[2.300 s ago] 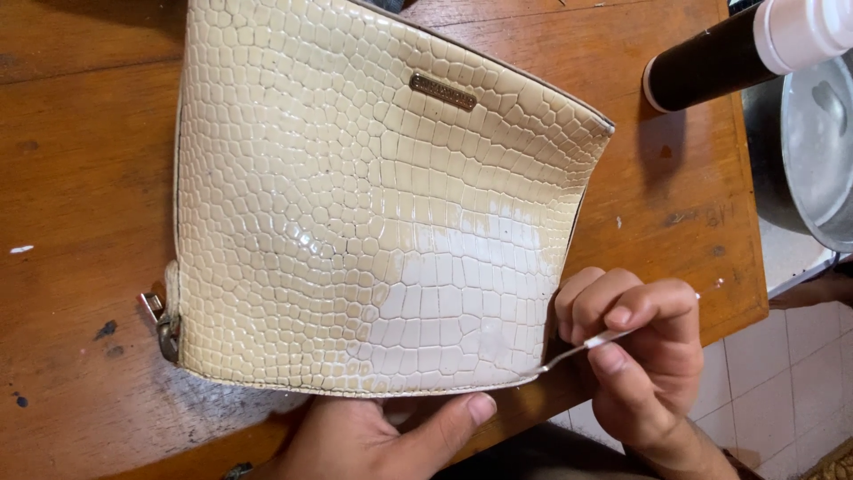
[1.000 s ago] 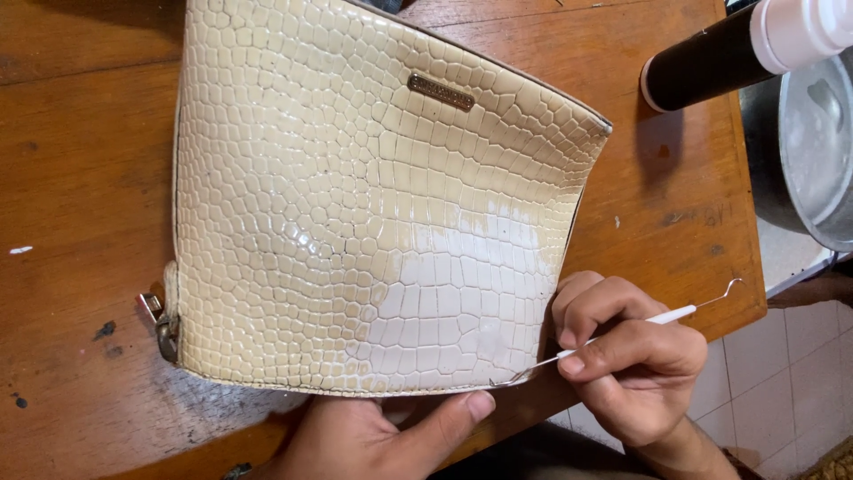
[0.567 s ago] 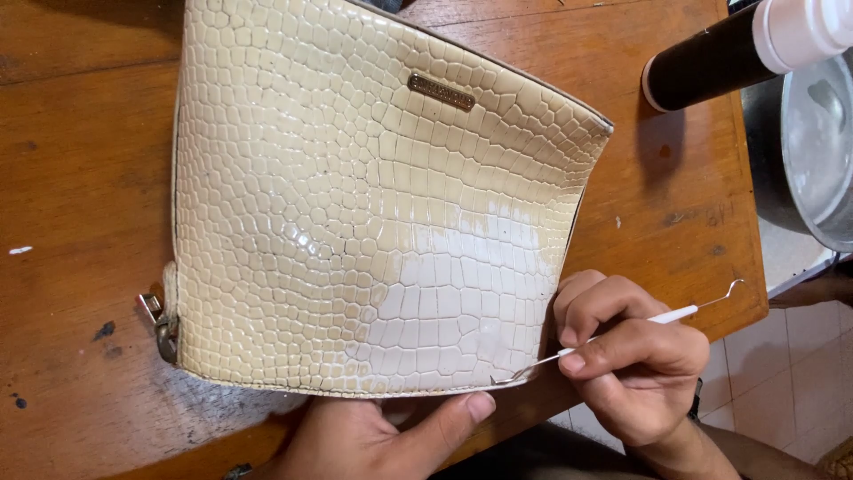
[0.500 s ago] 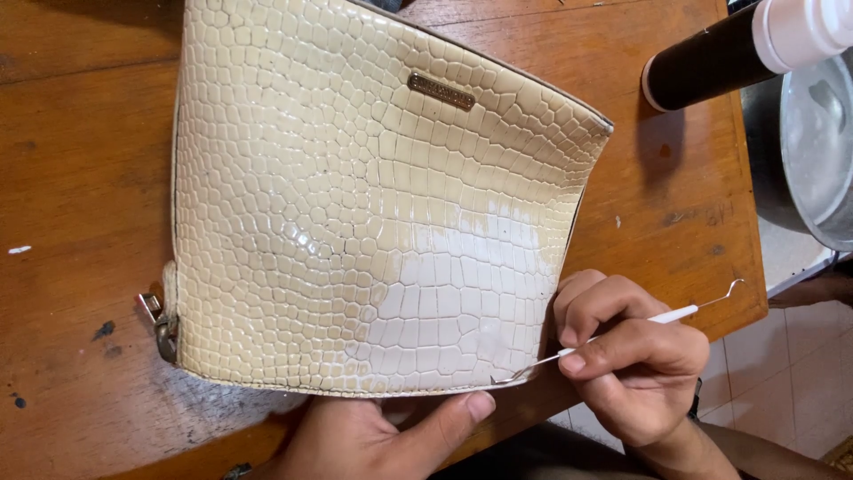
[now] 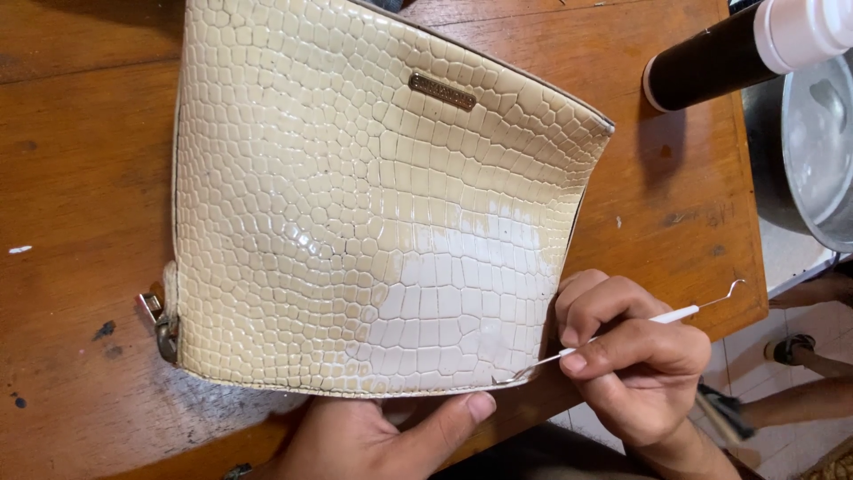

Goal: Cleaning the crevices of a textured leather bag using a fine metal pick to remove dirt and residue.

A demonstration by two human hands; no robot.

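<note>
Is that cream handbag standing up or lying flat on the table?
Lying flat. The cream crocodile-pattern handbag rests on one broad side on the wooden table, its other side facing up with the small metal plate showing.

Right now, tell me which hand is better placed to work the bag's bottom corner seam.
Right. The right hand already pinches the thin hooked tool, whose tip sits at the cream bag's bottom corner. The left hand is under the bag's lower edge, thumb pressed against it, steadying it on the wooden table.

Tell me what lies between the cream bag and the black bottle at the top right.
Only bare wooden table, as the head view shows; the bag and bottle stand apart with nothing between them.
</note>
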